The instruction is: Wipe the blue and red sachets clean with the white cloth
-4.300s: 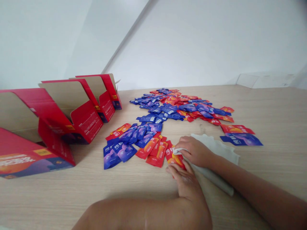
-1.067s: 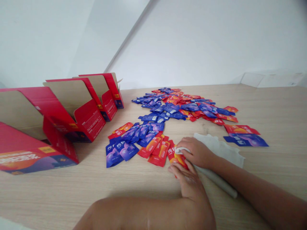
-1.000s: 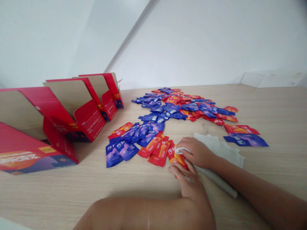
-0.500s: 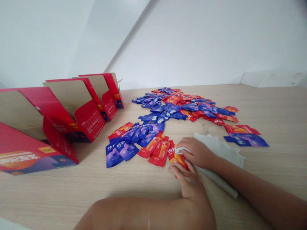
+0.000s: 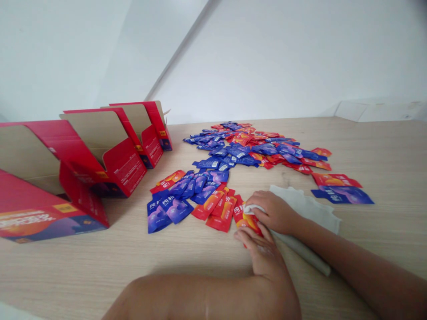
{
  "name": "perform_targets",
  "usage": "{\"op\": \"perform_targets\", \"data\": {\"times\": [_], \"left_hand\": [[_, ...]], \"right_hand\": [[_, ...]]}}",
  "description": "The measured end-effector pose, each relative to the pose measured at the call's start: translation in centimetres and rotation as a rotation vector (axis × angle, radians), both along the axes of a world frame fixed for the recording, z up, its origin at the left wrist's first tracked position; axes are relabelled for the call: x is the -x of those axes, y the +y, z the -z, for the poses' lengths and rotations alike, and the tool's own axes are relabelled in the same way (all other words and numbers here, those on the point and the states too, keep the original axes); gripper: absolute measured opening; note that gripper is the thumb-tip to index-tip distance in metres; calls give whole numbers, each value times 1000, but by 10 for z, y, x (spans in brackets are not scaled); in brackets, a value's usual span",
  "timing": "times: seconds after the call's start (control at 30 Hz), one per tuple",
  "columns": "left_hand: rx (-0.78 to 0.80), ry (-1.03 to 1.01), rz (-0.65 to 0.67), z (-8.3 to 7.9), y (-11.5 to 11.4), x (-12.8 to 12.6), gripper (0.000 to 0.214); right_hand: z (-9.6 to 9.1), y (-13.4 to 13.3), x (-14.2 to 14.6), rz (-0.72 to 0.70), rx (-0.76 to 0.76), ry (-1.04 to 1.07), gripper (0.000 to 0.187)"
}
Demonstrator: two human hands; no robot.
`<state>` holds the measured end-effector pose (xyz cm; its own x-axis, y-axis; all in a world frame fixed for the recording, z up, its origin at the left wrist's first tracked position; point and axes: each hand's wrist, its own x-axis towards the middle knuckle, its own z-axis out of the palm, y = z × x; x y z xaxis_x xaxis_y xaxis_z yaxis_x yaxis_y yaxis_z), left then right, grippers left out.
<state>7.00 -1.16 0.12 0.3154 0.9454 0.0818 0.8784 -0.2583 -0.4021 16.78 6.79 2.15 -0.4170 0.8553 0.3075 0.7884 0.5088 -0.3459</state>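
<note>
The wooden table [image 5: 126, 255] bore open red boxes [image 5: 125, 164], contents hidden; left hand [image 5: 262, 255] gripped red sachet [image 5: 238, 215], right hand [image 5: 275, 212] pinched white cloth [image 5: 252, 209].

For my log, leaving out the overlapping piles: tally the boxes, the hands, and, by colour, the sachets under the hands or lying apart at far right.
Boxes: 4
Left hand and right hand: 2
Red sachets: 2
Blue sachets: 1
Total: 9

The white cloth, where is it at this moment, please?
In the head view, the white cloth lies right of centre on the table, beneath the right hand and forearm, just right of the red sachet the left hand touches.
</note>
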Motion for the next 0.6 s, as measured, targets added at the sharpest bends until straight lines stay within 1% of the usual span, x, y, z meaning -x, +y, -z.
{"op": "perform_targets", "data": {"times": [0.2,0.4,0.6], "left_hand": [[-9,-61,-6,-2,-2,0,45],[-9,-56,-4,-2,-1,-1,46],[2,-97,3,-3,-1,-1,45]], "right_hand": [[0,0,0,2,-9,2,19],[1,1,0,7,-2,-5,19],[-1,0,0,-5,-1,-2,19]]}}
